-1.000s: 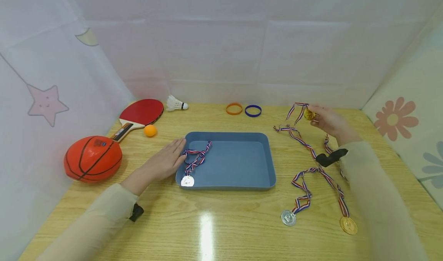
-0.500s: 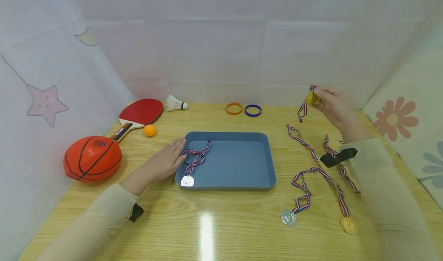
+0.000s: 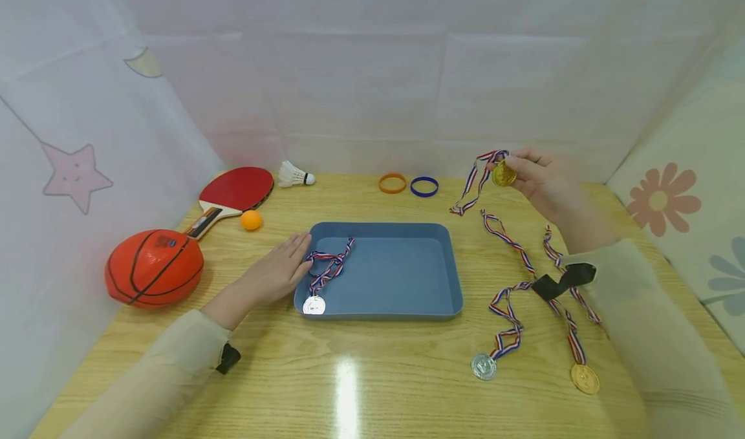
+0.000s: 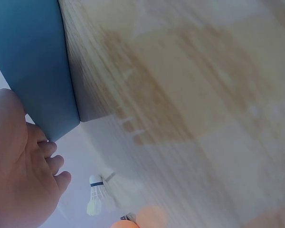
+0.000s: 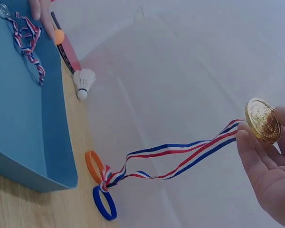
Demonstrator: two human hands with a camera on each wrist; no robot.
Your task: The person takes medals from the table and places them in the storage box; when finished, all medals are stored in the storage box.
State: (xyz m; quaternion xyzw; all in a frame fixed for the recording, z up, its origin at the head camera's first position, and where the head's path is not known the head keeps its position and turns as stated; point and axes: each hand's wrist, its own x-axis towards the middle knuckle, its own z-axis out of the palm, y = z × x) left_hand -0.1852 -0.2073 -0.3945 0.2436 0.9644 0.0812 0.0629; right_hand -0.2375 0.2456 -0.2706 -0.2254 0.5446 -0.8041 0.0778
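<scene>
My right hand (image 3: 544, 183) pinches a gold medal (image 5: 263, 120) between thumb and fingers, raised over the back right of the table. Its red, white and blue ribbon (image 5: 180, 151) trails off to the left, with a knot at the far end. My left hand (image 3: 282, 266) rests with straight fingers on the left rim of a blue-grey tray (image 3: 401, 277). Inside the tray, near that hand, lies a silver medal (image 3: 314, 305) with its ribbon bunched up. The left wrist view has the fingers (image 4: 52, 164) against the tray's outer wall.
A silver medal (image 3: 484, 366) and a gold medal (image 3: 584, 379) lie at the right, ribbons tangled. Along the back are an orange wristband (image 3: 392, 183), a blue wristband (image 3: 424, 187) and a shuttlecock (image 3: 295, 174). Leftward sit a paddle (image 3: 235, 190), an orange ball (image 3: 251, 220) and a toy basketball (image 3: 154, 268).
My right hand lifted the gold medal and drew it back to the right, then swung it leftward, its ribbon now stretching out to the left. The left hand stays on the tray.
</scene>
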